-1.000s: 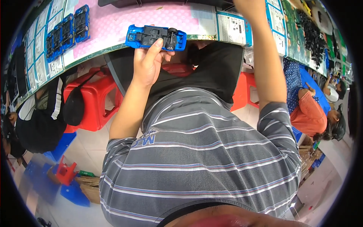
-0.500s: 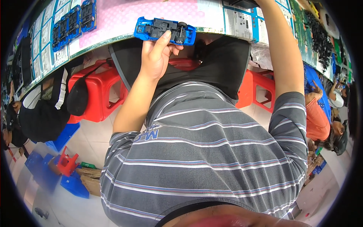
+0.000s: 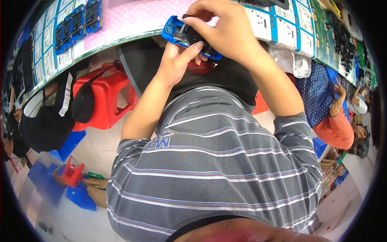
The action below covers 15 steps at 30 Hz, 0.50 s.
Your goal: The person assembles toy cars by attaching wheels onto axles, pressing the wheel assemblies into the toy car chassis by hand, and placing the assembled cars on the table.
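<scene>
Just over the table's near edge, a blue toy car lies underside up in my left hand. My left thumb presses on its black underside, with the fingers beneath. My right hand bends over the car, thumb and forefinger pinched on a small black part whose kind I cannot make out. That part is close above the car's left end. My right hand hides much of the car's far side and middle.
Several blue toy cars lie underside up at the table's left. Pink bubble sheet covers the table's middle. A dark container stands at the back right, and black parts are heaped farther right. A red stool is at left; a person sits at right.
My right hand has come back from the dark container to the car with a small black part. My left hand has shifted the car slightly right and tilted it.
</scene>
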Motion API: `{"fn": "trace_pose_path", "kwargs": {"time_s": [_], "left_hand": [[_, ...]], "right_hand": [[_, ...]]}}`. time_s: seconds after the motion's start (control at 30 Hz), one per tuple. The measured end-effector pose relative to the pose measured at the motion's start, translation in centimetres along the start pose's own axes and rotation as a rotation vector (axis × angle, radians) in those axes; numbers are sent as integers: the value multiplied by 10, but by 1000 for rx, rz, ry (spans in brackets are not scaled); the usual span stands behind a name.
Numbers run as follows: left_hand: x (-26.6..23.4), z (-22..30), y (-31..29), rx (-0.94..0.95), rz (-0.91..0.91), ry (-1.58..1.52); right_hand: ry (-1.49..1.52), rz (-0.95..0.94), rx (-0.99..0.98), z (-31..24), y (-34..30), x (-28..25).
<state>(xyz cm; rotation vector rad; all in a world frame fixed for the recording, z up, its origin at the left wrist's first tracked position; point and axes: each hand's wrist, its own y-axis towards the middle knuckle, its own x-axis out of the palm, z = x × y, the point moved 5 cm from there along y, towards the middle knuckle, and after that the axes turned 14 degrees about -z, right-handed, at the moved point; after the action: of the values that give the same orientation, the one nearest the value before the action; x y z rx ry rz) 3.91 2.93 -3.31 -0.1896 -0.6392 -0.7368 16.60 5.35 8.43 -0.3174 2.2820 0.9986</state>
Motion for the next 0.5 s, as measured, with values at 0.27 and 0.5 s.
{"fn": "trace_pose_path", "kwargs": {"time_s": [0.27,0.5], "left_hand": [[-1,0,-10,-14,3,19],[-8,7,-18,60,66,-11]], "right_hand": [[178,94,-92,3,-6,1],[190,-357,473,-9,-48,10]]}}
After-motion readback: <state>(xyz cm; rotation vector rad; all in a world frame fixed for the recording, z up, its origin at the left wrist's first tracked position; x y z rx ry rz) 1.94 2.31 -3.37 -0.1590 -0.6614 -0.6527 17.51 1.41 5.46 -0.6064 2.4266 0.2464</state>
